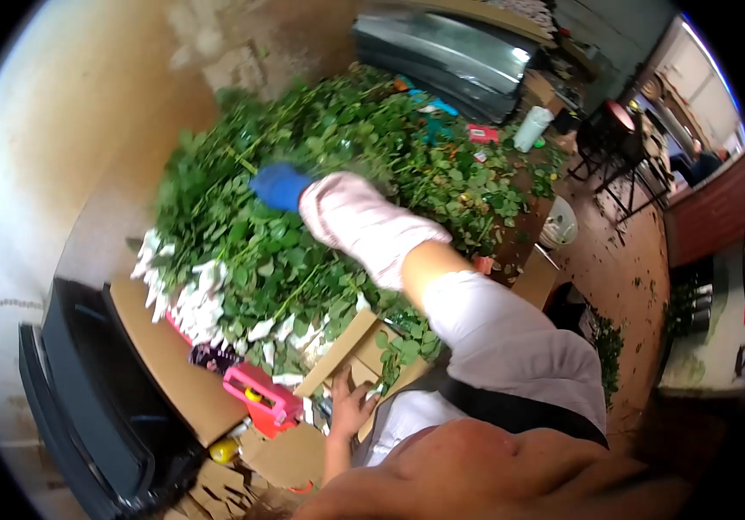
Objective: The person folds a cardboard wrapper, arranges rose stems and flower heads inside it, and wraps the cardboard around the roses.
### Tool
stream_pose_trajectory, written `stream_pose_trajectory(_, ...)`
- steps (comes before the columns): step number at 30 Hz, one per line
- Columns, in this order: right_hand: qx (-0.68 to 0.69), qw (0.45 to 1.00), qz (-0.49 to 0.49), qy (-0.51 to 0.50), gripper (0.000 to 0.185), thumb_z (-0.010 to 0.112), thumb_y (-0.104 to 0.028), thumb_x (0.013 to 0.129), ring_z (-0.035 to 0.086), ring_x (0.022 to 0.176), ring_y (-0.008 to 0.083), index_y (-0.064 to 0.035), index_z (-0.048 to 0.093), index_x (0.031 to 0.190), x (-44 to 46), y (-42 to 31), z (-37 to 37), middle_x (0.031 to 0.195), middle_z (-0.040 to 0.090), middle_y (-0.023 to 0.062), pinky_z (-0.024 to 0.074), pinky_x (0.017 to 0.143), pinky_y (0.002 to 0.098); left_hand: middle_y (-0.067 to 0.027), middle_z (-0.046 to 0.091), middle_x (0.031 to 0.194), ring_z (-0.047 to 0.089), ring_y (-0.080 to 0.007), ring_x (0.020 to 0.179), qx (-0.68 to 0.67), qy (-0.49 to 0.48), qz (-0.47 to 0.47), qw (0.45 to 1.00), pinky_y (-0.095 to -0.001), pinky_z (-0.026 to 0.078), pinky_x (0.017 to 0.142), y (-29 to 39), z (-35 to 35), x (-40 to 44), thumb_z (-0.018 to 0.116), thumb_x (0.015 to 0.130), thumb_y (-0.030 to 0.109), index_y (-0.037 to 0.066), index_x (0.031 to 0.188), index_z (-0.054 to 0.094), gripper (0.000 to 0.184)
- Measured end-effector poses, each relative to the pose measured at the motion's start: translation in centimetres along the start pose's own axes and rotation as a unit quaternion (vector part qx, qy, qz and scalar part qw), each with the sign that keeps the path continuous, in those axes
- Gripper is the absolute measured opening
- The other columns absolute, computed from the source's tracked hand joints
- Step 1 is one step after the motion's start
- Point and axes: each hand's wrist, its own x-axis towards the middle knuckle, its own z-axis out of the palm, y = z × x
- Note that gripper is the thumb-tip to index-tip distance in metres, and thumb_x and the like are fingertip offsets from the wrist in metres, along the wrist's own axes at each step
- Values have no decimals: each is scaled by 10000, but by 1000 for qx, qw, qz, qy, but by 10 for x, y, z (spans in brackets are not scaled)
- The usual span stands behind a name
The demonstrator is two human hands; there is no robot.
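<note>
My right hand (280, 186), in a blue glove with a pale pink sleeve above it, reaches into a big heap of leafy green stems (277, 238). Its fingers look closed where a light green stem (240, 161) meets the glove; the grip itself is blurred. My bare left hand (351, 406) rests low in the view by a cardboard box (338, 354), fingers apart and nothing seen in them. White-wrapped tips (199, 308) stick out along the heap's near left edge. Beside them lies a pink plastic tool or holder (261, 390).
Flattened cardboard (173, 364) and a black case-like object (86, 390) stand at left. A plastic-wrapped dark bundle (446, 61) lies at the back. A white bottle (533, 128), a white bucket (559, 222) and a black stool (619, 147) are at right. Leaves litter the floor.
</note>
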Motion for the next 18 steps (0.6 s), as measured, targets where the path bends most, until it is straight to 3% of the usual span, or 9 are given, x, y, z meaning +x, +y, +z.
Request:
stream_pose_trajectory(1,-11,1000,4,-5,259,558,-175,917,690,1039,325,-142,702,1130,1,-6,4,1136,715,125,544,835,464,-249,376,1493,354,-462,1365,-1,11,21,1000,-524,295,1132,-8,5,-1,768,811,326,131,1032,749,295)
stream_pose_trajectory(2,4,999,37,-1,267,602,-188,892,685,1100,300,-170,735,1123,2,-13,6,1184,715,101,539,860,454,-246,378,1493,356,-463,1362,3,20,36,999,-523,303,1127,-13,8,-1,773,809,312,129,1033,749,291)
stream_pose_trajectory(3,-15,999,46,25,234,616,-177,882,692,1056,283,-161,736,1082,-5,-17,3,1131,724,88,533,861,458,-244,378,1494,354,-463,1363,-3,29,39,999,-523,303,1126,-15,10,-1,778,805,298,127,1037,749,290)
stream_pose_trajectory(6,0,976,-8,216,216,619,-162,862,676,965,295,-175,708,1059,-55,8,-10,1057,712,82,533,831,459,-237,370,1502,353,-460,1359,-6,15,16,1000,-520,308,1127,-3,4,-3,794,787,232,106,1053,751,297)
stream_pose_trajectory(10,54,939,14,340,196,620,-146,837,653,929,324,-147,693,1019,-110,65,-43,993,694,97,510,831,473,-242,376,1499,338,-462,1372,-4,4,15,1000,-523,300,1131,11,-7,0,793,781,190,62,1041,747,293)
stream_pose_trajectory(13,46,888,49,454,124,620,-123,790,659,908,325,-134,695,889,-146,84,-65,916,684,92,514,779,469,-269,374,1487,339,-483,1358,-46,50,87,994,-552,293,1119,-13,12,0,783,797,183,31,1025,735,278)
stream_pose_trajectory(14,14,920,61,386,125,628,-134,791,656,918,310,-160,692,895,-161,87,-81,898,682,74,509,801,454,-267,372,1490,338,-481,1360,-49,40,72,995,-552,292,1119,-11,10,-2,784,800,184,26,1013,730,271)
stream_pose_trajectory(16,-62,919,42,386,141,636,-160,808,643,961,283,-197,704,926,-194,78,-103,974,675,66,500,827,436,-262,367,1495,334,-477,1363,-50,27,37,998,-554,292,1118,2,3,-1,784,805,187,15,989,722,260)
stream_pose_trajectory(18,-85,907,31,412,231,632,-201,849,626,1023,266,-228,694,1070,-227,71,-107,1104,641,60,501,877,433,-250,356,1508,321,-469,1372,-45,22,40,998,-548,292,1120,-6,7,-3,790,809,197,4,938,702,248)
